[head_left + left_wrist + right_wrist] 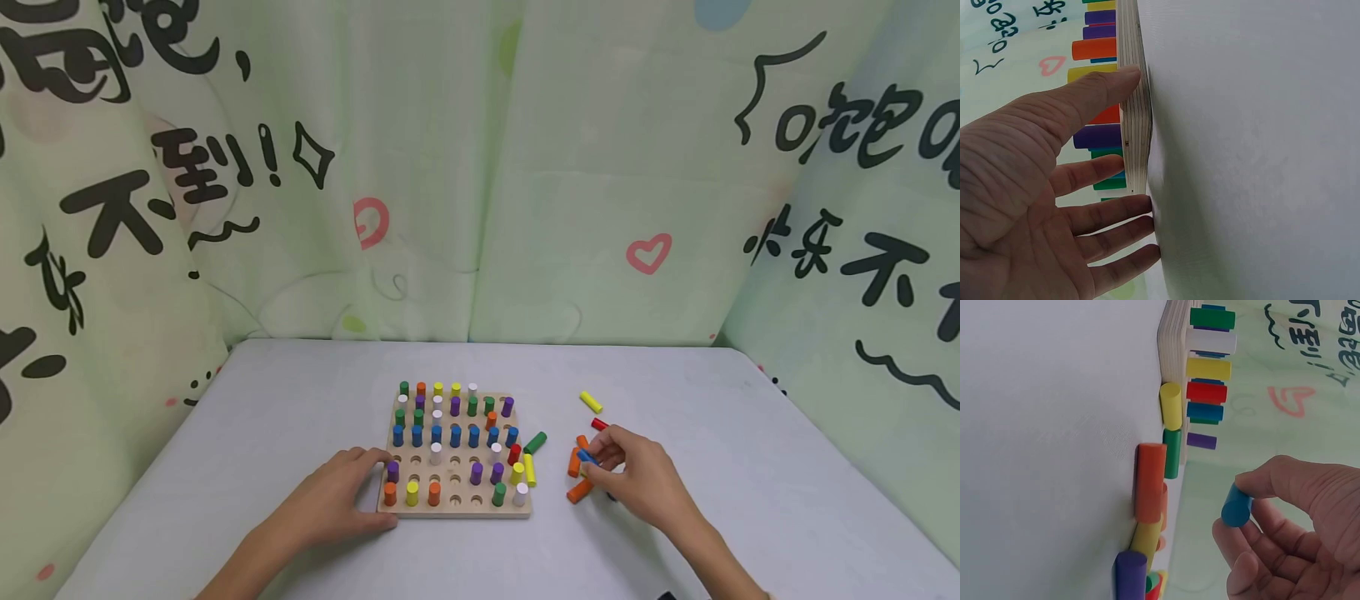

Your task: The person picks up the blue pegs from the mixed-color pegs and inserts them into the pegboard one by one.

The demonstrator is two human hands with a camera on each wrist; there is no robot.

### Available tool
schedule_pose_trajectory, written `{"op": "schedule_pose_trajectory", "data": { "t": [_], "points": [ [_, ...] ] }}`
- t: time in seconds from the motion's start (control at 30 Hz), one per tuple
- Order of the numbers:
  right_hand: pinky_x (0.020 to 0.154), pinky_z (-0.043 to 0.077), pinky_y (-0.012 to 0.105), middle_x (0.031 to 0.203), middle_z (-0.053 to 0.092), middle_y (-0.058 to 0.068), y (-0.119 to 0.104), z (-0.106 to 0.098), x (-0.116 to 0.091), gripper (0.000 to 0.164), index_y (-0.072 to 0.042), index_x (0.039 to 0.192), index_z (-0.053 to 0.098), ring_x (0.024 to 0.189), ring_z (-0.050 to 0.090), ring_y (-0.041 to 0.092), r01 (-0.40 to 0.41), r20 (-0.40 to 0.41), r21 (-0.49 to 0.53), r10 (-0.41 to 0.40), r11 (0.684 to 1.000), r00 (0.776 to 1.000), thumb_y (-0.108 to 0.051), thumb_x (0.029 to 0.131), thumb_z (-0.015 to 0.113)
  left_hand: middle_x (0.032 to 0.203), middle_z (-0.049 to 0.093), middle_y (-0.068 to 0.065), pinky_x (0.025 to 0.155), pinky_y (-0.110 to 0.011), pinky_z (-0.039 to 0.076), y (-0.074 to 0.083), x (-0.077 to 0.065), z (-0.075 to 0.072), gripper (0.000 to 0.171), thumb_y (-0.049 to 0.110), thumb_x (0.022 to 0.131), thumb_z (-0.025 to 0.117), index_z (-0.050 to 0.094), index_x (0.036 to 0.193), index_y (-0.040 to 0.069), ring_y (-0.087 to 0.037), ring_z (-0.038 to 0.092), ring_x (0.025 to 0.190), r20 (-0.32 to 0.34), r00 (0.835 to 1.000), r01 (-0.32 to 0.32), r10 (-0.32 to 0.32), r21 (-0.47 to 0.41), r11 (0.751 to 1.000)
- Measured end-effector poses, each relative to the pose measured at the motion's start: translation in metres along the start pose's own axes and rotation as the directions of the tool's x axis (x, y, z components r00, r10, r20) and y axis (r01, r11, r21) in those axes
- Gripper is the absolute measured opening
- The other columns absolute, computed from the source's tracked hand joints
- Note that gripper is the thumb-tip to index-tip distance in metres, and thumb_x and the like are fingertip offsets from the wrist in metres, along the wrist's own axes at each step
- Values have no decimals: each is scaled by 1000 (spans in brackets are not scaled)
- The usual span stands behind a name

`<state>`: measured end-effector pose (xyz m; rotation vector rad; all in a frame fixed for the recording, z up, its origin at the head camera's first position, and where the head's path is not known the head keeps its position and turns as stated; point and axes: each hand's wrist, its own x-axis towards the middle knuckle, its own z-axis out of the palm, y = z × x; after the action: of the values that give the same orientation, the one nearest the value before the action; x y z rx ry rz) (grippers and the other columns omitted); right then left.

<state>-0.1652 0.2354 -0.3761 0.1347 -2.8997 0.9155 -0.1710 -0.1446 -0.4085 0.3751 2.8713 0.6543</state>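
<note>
A wooden pegboard (pixel 454 516) stands on the table, carrying upright coloured pegs in rows, with one full row of blue. My left hand (pixel 333 500) rests against its near left corner, thumb on the front edge and index finger at the left side; its other fingers extend fairly straight onto the tabletop in the left wrist view. Between thumb and fingertips, my right hand (pixel 633 477) pinches a blue peg (pixel 1236 509), held above the loose pegs right of the board. Among these lie an orange peg (pixel 1150 481) and a purple peg (pixel 1130 575).
Against the board's right side lie a green peg (pixel 536 442) and a yellow peg (pixel 530 470). Farther back are another yellow peg (pixel 591 402) and a red peg (pixel 599 424). Several holes in the board's nearer rows are unfilled. A printed curtain (pixel 555 167) hangs behind the white table (pixel 300 375).
</note>
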Motion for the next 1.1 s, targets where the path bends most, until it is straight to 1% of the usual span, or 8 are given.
{"op": "schedule_pose_trajectory", "data": {
  "t": [0.17,0.4,0.6,0.8,0.97,1.1],
  "points": [
    [67,53,23,87,69,-4,-8,3,1,25,-7,98,67,80,64,11,35,-8,23,-35,999,999,-13,83,85,135,62,-14,102,-61,50,0,0,0,76,49,70,92,62,132,16,-34,58,125,1,1000,2,-2,-3,1000],
    [69,53,23,85,68,-3,-20,6,4,20,-8,96,66,79,63,11,32,-10,67,-31,997,999,-9,85,83,135,62,-14,102,-60,50,0,0,0,76,49,70,92,62,132,16,-34,58,125,0,1000,-2,2,-3,1000],
    [70,54,23,87,68,-2,-27,11,7,19,-9,96,67,80,63,12,38,-18,96,-36,995,999,-7,85,82,134,63,-14,102,-60,51,0,0,0,75,49,70,92,62,130,16,-34,58,124,3,1000,6,-6,1,1000],
    [71,55,22,88,66,-2,-35,16,9,18,-9,95,67,81,62,12,79,-21,121,-77,989,997,-5,85,81,135,62,-14,102,-61,50,1,1,0,76,48,70,92,62,131,16,-35,58,125,7,1000,15,-15,0,1000],
    [75,57,24,88,67,-3,-40,21,10,18,-10,95,67,81,63,10,119,-31,142,-115,983,993,-5,85,81,136,62,-15,102,-62,50,2,1,1,76,48,70,92,62,131,15,-36,57,126,8,1000,20,-20,4,1000],
    [72,55,24,88,68,-5,-44,25,10,18,-11,96,67,82,63,9,131,-33,137,-128,982,991,-6,85,81,136,62,-15,102,-62,50,2,0,0,76,48,70,92,62,131,15,-36,57,126,4,1000,15,-15,4,1000]
  ]
}}
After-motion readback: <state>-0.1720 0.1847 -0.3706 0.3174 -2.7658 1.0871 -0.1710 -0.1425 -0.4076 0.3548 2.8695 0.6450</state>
